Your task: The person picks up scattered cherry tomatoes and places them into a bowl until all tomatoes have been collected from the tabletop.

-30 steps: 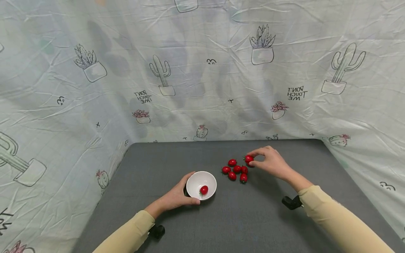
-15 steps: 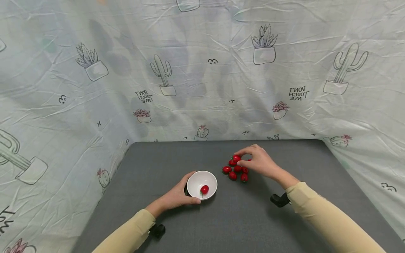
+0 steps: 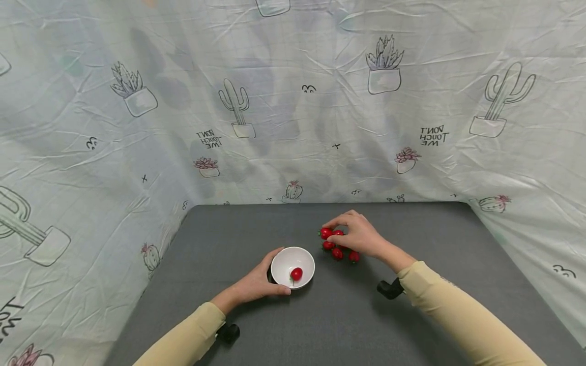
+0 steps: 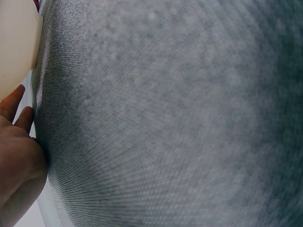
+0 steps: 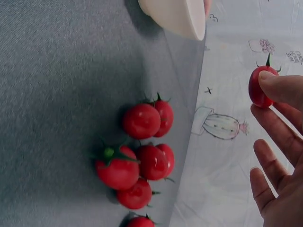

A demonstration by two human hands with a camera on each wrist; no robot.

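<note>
My left hand [image 3: 256, 282] grips a white bowl [image 3: 280, 264] by its left side, thumb at the near rim and fingers round the back. One red cherry tomato [image 3: 296, 274] with a green stem lies inside the bowl. Between thumb and index finger, my right hand [image 3: 359, 236] pinches another cherry tomato [image 5: 258, 90], raised above the table in the right wrist view. Its other fingers are spread apart below. Several more cherry tomatoes [image 5: 142, 121] lie in a cluster under this hand, partly hidden by it in the head view.
A dark grey table [image 3: 293, 330] carries everything. Behind it and to the sides hangs a pale, wrinkled cloth [image 3: 274, 101] printed with potted cacti. The bowl stands to the left of the tomato cluster.
My right hand has moved left across the cluster with the pinched tomato, toward the bowl. The left hand and the bowl keep their place.
</note>
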